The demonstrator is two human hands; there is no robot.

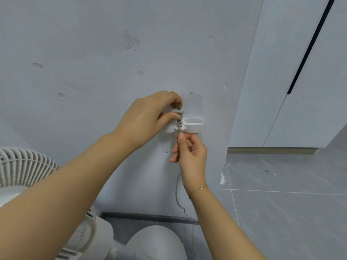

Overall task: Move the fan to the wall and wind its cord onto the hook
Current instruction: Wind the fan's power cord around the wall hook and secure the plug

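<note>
At the grey wall (93, 53), both hands pinch the grey cord (179, 124) over the white hook (191, 125).

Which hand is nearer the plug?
Left. The left hand pinches the plug at the hook; the right hand grips the cord just below it.

Two bare forearms reach into view from the bottom edge, with no sleeves showing on either. The left hand (148, 114) wears nothing. The right hand (189, 152) has a thin gold chain bracelet (199, 188) with a small round clasp at the wrist.
</note>
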